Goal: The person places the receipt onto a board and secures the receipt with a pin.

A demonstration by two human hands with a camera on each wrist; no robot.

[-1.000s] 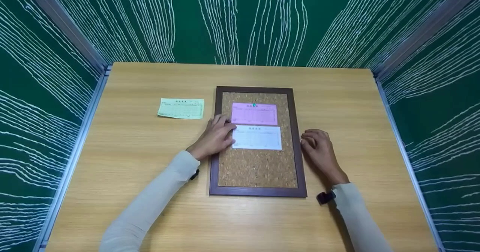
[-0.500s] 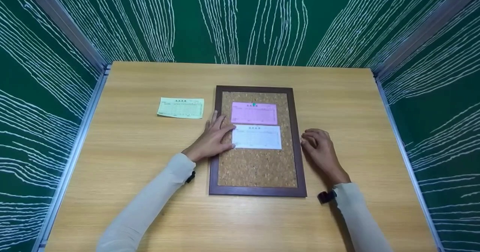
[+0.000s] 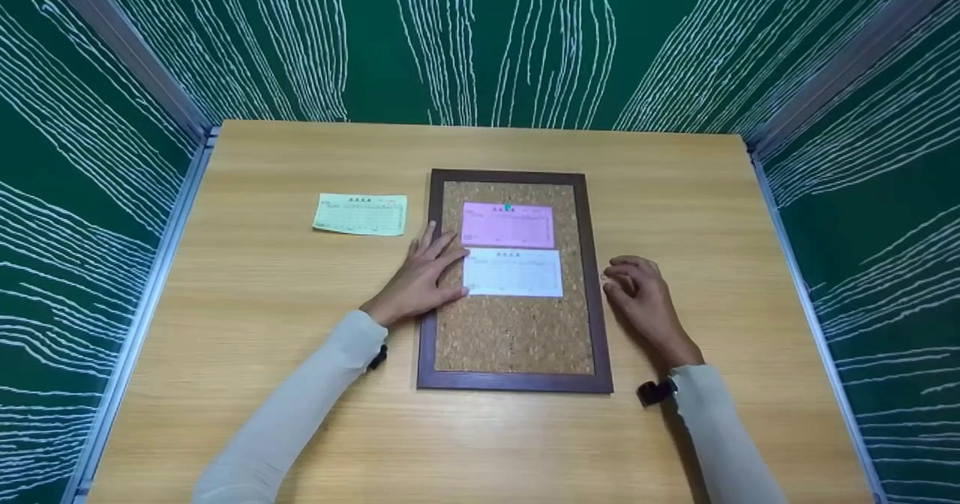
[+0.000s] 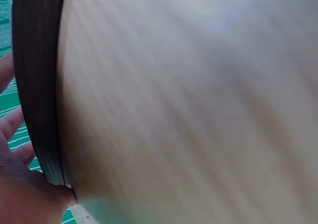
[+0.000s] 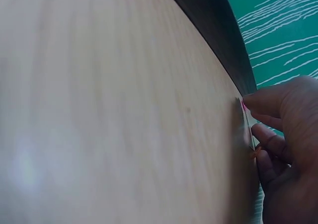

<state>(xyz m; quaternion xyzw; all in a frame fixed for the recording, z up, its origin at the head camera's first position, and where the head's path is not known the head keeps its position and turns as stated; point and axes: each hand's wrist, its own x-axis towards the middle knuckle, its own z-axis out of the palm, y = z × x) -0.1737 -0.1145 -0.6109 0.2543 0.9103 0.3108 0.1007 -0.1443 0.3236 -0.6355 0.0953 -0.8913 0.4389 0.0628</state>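
Note:
A cork board (image 3: 514, 339) in a dark brown frame (image 3: 427, 354) lies flat mid-table. A pink slip (image 3: 508, 226) is fixed near its top by a green pin (image 3: 508, 207), and a white slip (image 3: 513, 272) lies just below. My left hand (image 3: 424, 275) rests flat across the frame's left side, straight fingers spread and touching the white slip's left edge. My right hand (image 3: 637, 294) sits on the table just right of the frame, fingers curled. In the right wrist view, small pink and orange bits (image 5: 243, 105) show at its fingertips (image 5: 258, 102); whether it pinches them is unclear.
A pale green slip (image 3: 361, 214) lies on the wooden table (image 3: 262, 324) left of the board. Green walls with white lines and metal rails close in the table's left, right and far sides. The left wrist view shows only blurred table (image 4: 189, 110) and frame (image 4: 37, 85).
My left hand's fingers have straightened and spread, and the hand has slid slightly left. The right hand has barely moved. The slips lie as before.

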